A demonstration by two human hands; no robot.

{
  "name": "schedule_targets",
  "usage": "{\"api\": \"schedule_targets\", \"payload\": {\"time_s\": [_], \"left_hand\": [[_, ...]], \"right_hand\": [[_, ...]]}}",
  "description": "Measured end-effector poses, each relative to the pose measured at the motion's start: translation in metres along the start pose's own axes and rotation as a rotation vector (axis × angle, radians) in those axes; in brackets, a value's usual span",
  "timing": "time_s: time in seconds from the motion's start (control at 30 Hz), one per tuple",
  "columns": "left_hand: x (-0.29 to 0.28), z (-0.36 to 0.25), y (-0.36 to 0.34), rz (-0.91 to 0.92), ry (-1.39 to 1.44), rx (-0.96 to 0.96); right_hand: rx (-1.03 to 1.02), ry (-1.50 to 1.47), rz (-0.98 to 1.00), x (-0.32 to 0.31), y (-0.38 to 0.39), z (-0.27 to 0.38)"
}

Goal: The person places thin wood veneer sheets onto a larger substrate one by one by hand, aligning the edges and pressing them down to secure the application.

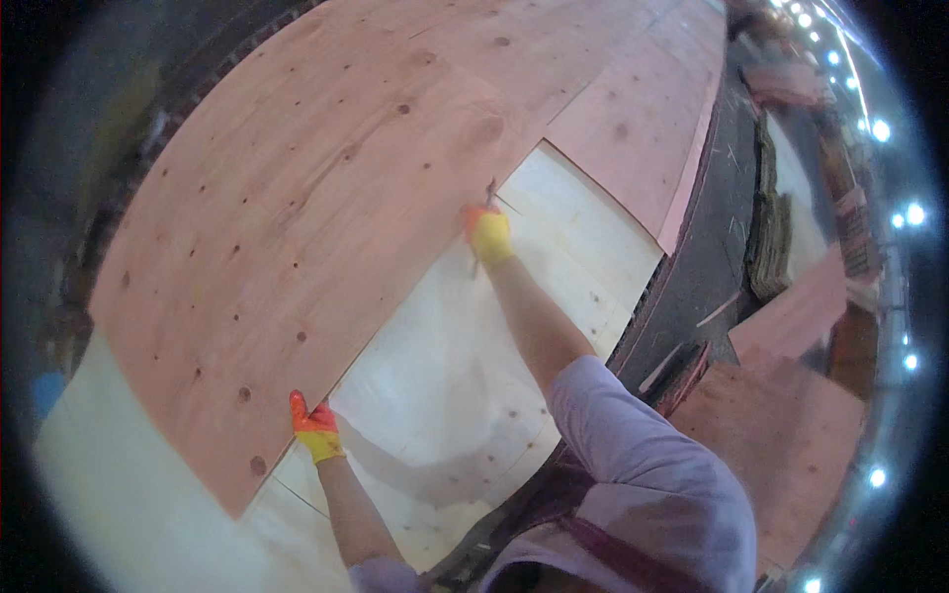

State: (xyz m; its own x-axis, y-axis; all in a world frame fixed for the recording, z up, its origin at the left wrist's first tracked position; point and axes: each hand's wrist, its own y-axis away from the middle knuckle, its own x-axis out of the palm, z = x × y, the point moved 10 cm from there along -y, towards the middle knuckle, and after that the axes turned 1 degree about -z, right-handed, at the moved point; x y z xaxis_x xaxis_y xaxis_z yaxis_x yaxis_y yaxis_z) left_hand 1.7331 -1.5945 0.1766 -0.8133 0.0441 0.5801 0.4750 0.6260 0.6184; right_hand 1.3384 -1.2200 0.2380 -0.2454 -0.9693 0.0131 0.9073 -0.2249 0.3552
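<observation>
A large reddish wood veneer sheet (pixel 326 198) with dark knots lies over a pale veneer sheet (pixel 425 346). My left hand (pixel 316 427), in an orange and yellow glove, is at the near edge of the reddish sheet, its fingers closed on that edge. Farther right along the same edge is my right hand (pixel 488 235), gloved alike. It is closed round a thin, dark, stick-like tool (pixel 491 188) whose ends stick out on both sides of the fist; its exact kind is not clear.
Another reddish veneer piece (pixel 633 128) borders the pale area at the far right. Beside the stack runs a dark surface (pixel 697 267). Veneer offcuts (pixel 781 237) and a reddish sheet (pixel 771 435) lie to the right.
</observation>
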Motion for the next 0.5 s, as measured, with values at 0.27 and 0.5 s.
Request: {"api": "schedule_targets", "payload": {"time_s": [0.27,0.5], "left_hand": [[-0.017,0.006,-0.004,-0.086,-0.117,-0.004],[-0.030,0.004,-0.020,-0.147,-0.116,-0.066]], "right_hand": [[0.159,-0.205,0.004,-0.012,-0.010,-0.029],[0.186,-0.270,0.111,-0.002,-0.024,-0.049]]}}
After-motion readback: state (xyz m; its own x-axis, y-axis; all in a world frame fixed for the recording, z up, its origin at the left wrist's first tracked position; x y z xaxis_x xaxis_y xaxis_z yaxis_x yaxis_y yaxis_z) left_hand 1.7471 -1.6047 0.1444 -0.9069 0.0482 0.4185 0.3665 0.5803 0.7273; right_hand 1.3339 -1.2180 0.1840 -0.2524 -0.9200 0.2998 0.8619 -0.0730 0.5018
